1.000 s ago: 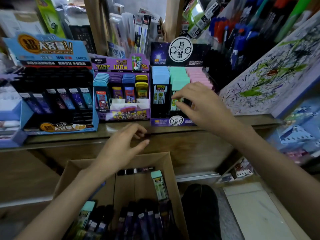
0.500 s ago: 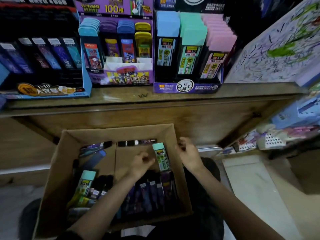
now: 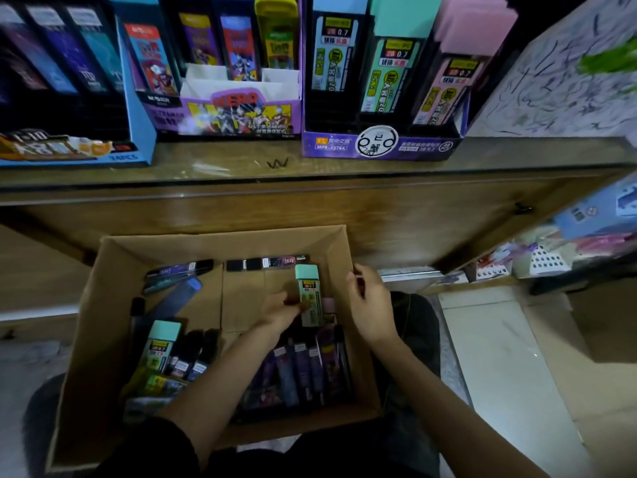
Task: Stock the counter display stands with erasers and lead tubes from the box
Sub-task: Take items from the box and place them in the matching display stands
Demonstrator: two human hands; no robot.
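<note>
An open cardboard box (image 3: 220, 236) sits low in front of me, below the wooden counter (image 3: 344, 174). In it a mint-capped lead tube (image 3: 307, 288) stands tilted near the right wall. My left hand (image 3: 281, 312) reaches into the box and pinches that tube's lower part with curled fingers. Over the box's right wall, my right hand (image 3: 370, 305) hovers with loosely curled fingers and holds nothing. A second mint tube (image 3: 161, 343) lies at the box's left, and several dark purple tubes (image 3: 303, 370) lie at the front. On the counter, the purple display stand (image 3: 379, 148) holds blue, mint and pink tubes.
Left of the purple stand are a "Hero" cartoon stand (image 3: 241, 115) and a blue stand (image 3: 138, 132) of dark tubes. A scribbled white board (image 3: 558, 88) leans at the right. Pale floor tiles (image 3: 499, 357) lie right of the box. My dark-clothed knees flank it.
My right hand left the purple stand and dropped beside the box. My left hand went down into the box and reached the mint tube. The view tilted down and closer.
</note>
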